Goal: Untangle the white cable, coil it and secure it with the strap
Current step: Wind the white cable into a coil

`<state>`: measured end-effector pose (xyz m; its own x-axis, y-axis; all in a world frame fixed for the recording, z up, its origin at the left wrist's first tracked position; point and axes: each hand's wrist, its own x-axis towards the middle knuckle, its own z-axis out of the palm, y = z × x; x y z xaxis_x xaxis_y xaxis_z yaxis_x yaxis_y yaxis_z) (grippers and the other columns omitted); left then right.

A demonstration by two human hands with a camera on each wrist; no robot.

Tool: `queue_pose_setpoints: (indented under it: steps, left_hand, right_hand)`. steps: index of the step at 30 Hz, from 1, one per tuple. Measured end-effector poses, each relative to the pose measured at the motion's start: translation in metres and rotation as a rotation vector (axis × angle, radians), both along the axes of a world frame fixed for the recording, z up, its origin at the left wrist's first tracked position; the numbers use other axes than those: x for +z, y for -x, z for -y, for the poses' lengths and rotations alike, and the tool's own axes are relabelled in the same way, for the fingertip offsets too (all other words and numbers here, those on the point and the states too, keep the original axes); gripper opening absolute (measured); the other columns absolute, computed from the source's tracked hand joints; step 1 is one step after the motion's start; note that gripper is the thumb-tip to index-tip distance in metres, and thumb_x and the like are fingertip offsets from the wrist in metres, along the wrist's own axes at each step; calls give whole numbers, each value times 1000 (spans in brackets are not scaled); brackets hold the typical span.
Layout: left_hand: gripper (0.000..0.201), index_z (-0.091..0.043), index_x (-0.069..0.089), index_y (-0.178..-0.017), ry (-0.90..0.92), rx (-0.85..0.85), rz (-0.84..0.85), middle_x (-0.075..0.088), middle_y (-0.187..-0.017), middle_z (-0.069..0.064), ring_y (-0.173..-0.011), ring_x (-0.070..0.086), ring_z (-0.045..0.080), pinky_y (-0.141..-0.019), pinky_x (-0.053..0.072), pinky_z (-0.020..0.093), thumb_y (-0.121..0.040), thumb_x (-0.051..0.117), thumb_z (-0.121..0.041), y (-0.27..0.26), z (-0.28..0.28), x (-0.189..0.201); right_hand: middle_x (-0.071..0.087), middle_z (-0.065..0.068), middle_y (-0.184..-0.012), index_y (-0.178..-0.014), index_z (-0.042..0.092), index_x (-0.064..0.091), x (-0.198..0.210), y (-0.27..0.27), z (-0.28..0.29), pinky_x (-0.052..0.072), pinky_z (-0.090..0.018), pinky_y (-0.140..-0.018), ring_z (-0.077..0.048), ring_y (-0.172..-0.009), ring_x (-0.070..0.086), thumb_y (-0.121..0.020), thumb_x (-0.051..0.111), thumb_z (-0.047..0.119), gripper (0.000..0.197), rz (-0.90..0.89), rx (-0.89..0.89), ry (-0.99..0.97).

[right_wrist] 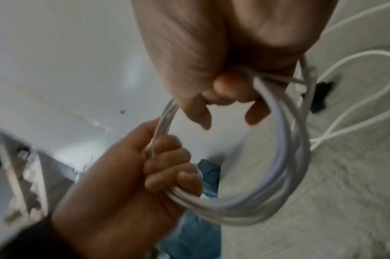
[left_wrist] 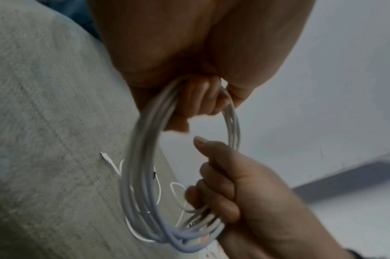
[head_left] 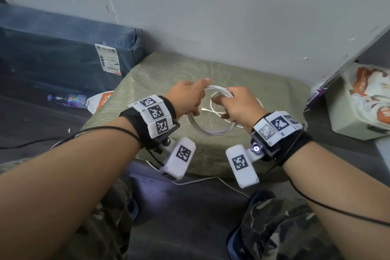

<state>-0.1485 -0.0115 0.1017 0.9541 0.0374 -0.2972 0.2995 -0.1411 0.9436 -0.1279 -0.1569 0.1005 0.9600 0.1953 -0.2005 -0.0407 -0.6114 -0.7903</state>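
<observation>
- My left hand [head_left: 186, 96] and right hand [head_left: 238, 107] both clench the white cable [head_left: 211, 132], held as a coil just above the green woven sack [head_left: 242, 74].
- A loose tail with its plug [head_left: 203, 109] lies on the sack (not yet wound in).
- I'd keep one hand's fingers [left_wrist: 203, 98] tight, feed the tail round evenly, then find the strap; I can't see it clearly.

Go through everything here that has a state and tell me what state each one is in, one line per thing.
white cable: mostly wound into a coil, held in the air, loose tail and plug end lying on the green cushion.
left hand: grips one side of the coil.
right hand: grips the opposite side of the coil.
strap: dark piece on the cable near the right hand, not yet wrapped round the coil.
plastic bottle: lying on its side.
</observation>
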Motion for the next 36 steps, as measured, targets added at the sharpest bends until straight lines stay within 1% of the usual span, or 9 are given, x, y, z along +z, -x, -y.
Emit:
queue_pose_setpoints:
  steps: [3,6,11,13,16,19,23,27,36]
  left_hand:
    - [46,-11,51,-61,-47,-77,-43,39,-40,-5,-35,38,12,-55,50,30,-93,46,-43,2,1,2]
    - [49,-8,57,-65,-151,-138,-6,42,-44,-1,-37,43,14,-55,50,31,-90,48,-49,2,2,1]
    - [50,-15,49,-57,-218,-120,29,42,-52,4,-42,41,18,-59,44,38,-87,47,-55,5,6,-3]
    - [46,-19,43,-57,-128,-45,7,37,-52,-1,-41,36,17,-59,39,35,-89,47,-52,4,6,-1]
    - [44,-19,41,-58,-6,38,-12,34,-50,-4,-41,32,15,-52,37,31,-90,49,-48,2,3,3]
    - [44,-19,40,-57,52,58,-11,32,-48,-5,-40,29,13,-45,34,27,-92,50,-43,2,4,4]
    - [44,-19,39,-56,116,109,-12,31,-47,-6,-37,27,11,-43,32,26,-92,50,-41,2,4,4]
    - [44,-20,38,-56,166,129,2,30,-43,-7,-36,26,11,-44,31,26,-93,50,-40,1,3,5]
    - [49,-19,38,-52,5,78,33,31,-43,-7,-40,30,15,-53,39,31,-93,45,-44,-1,-2,-1]
  right_hand:
    - [53,0,-61,-69,16,57,0,-1,-3,36,-28,-49,-18,-56,52,-86,58,24,19,167,111,265]
    - [60,0,-72,-79,19,65,1,4,-7,32,-27,-50,-18,-66,56,-89,55,26,16,217,220,384]
    - [52,-4,-101,-98,16,56,-3,7,-4,36,-37,-83,-28,-102,49,-85,56,31,20,530,146,579]
    - [45,-8,-124,-114,15,46,-4,4,1,30,-42,-100,-29,-118,40,-77,65,33,45,557,-20,541]
    - [36,-11,-139,-140,10,23,-2,-3,5,32,-42,-107,-29,-128,38,-71,73,36,89,341,-220,258]
    - [58,-4,-115,-140,12,22,-4,-7,4,46,-37,-92,-23,-102,59,-73,73,39,88,60,-267,55]
    - [74,-3,-75,-104,8,58,-12,-8,4,54,-34,-75,-18,-72,72,-80,69,30,35,-97,-220,-173]
    - [70,-8,-69,-88,5,63,-13,-7,1,51,-26,-59,-22,-66,70,-84,65,12,9,-162,-270,-454]
    - [38,4,-49,-86,10,57,-13,-1,-2,46,-30,-52,-8,-37,36,-87,64,23,15,-154,-189,-469]
